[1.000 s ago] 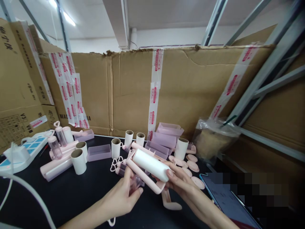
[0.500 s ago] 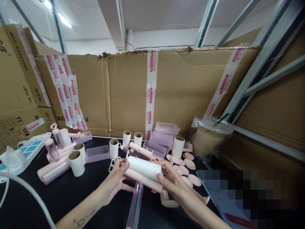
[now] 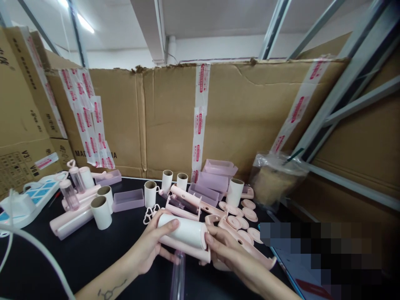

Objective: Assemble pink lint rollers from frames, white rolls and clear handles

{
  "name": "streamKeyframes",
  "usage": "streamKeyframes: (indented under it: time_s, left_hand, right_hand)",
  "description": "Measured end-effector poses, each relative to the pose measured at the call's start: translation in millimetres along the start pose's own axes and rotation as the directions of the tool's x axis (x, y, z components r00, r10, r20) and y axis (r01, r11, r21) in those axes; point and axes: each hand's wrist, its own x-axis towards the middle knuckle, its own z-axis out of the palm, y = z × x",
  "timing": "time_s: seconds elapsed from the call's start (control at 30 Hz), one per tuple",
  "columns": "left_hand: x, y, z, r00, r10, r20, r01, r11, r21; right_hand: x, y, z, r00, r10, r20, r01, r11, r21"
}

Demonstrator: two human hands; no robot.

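Two bare hands work over a black desk, a white roll held between them above its surface, set along a pale pink holder. The left hand wraps the roll's left end, thumb laid across the top and fingers spread low; the right hand is drawn in narrow at the opposite end, fingertips on the roll's pink-rimmed edge. The step in hand appears to be fitting roll and holder together. The next move seems to call for a steady left grip while the right fingers line up the pink-rimmed end with the holder's end.

The roll lies on its side, its long axis running crosswise from left hand to right, the right end lower in the view; whether that is a tilt or a turn toward the wearer cannot be told. The holder runs alongside it, on the near, lower side.

Below the left fingers stands or lies a clear purple tube; contact is hard to confirm. Beyond the left hand sits a purple tray. A long pink bar lies just beside the right hand, with pink discs farther beyond it.
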Motion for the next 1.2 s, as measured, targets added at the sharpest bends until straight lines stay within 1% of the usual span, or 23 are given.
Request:
streamKeyframes:
  time_s: [0.1, 0.17, 0.23, 0.3, 0.37, 0.47, 0.53, 0.63, 0.77, 0.83, 1.03, 1.2]
  left_hand:
    - [-0.3, -4.1, 0.6, 1.000, -0.014, 0.003, 0.014, 1.000, -0.012]
    - [0.2, -8.3, 2.9, 1.000, -0.023, -0.018, 0.022, 0.999, -0.043]
    - [1.0, -11.1, 5.7, 0.998, -0.061, -0.023, 0.059, 0.995, -0.082]
    - [1.8, -11.2, 8.2, 0.994, -0.112, 0.006, 0.112, 0.986, -0.122]
    - [2.4, -9.1, 9.8, 0.988, -0.144, 0.054, 0.151, 0.975, -0.162]
    - [2.7, -5.8, 10.0, 0.983, -0.153, 0.098, 0.170, 0.965, -0.201]
    - [2.7, -4.8, 8.9, 0.982, -0.158, 0.106, 0.178, 0.962, -0.207]
    - [2.3, -4.5, 5.9, 0.980, -0.175, 0.095, 0.191, 0.961, -0.202]
    - [0.9, -1.8, 2.6, 0.988, -0.146, 0.048, 0.152, 0.973, -0.176]
    - [0.0, 0.0, 2.4, 0.990, -0.138, 0.043, 0.143, 0.975, -0.168]
    - [-2.4, 0.3, 6.3, 0.984, -0.166, 0.060, 0.175, 0.968, -0.181]
    - [-2.4, -2.0, 9.5, 0.978, -0.200, 0.058, 0.207, 0.958, -0.197]
  right_hand:
    - [-1.7, 0.2, 1.4, 0.998, 0.032, 0.048, -0.032, 0.999, -0.002]
    - [-4.1, -1.3, 4.5, 0.999, 0.013, 0.031, -0.013, 1.000, 0.018]
    - [-6.1, -3.4, 8.1, 1.000, 0.001, -0.006, -0.001, 0.998, 0.055]
    - [-7.3, -5.5, 10.8, 0.999, 0.001, -0.047, 0.003, 0.995, 0.101]
    - [-7.8, -7.4, 12.5, 0.998, 0.021, -0.063, -0.011, 0.989, 0.150]
    - [-8.1, -9.6, 13.9, 0.997, 0.050, -0.066, -0.036, 0.980, 0.196]
    - [-8.0, -9.9, 14.3, 0.996, 0.051, -0.079, -0.034, 0.978, 0.208]
    - [-6.2, -7.7, 13.0, 0.996, 0.039, -0.086, -0.022, 0.982, 0.188]
    - [-3.3, -3.4, 8.1, 0.997, 0.011, -0.079, -0.007, 0.999, 0.052]
    - [-3.8, -3.5, 7.1, 0.997, 0.002, -0.081, -0.001, 1.000, 0.007]
    - [-10.6, -9.6, 13.6, 0.995, -0.030, -0.093, 0.033, 0.999, 0.033]
    - [-12.0, -7.8, 17.4, 0.993, -0.051, -0.108, 0.058, 0.996, 0.068]
